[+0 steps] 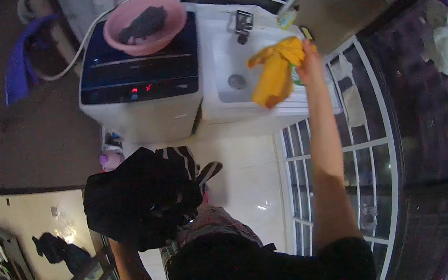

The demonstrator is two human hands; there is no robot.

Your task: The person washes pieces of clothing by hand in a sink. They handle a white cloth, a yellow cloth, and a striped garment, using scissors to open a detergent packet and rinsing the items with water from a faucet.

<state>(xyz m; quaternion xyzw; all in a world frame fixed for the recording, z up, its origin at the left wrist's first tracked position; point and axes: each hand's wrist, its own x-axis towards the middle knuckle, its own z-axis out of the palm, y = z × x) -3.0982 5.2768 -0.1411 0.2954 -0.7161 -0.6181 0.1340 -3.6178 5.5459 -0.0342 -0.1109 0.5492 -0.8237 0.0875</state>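
My right hand (311, 61) reaches out over the right side of a white sink (223, 64) and grips a yellow cloth (277, 73). The cloth hangs bunched above the basin, partly hiding a green and white item behind it. Close to my body, a dark bundle of clothes (141, 200) rests on my left forearm (128, 263) and covers my left hand. A black and white striped piece (183, 159) hangs from the bundle's far side. Left of the sink stands a top-loading washing machine (138, 76) with its lid down and red display lights lit.
A pink basin (112, 30) holding dark grey fabric (146, 23) sits on the machine. A faucet (243, 24) and a yellow-labelled bottle (287, 17) stand at the sink's back. A purple-capped bottle (112, 160) is beside the machine. Barred windows (338, 149) run along the right.
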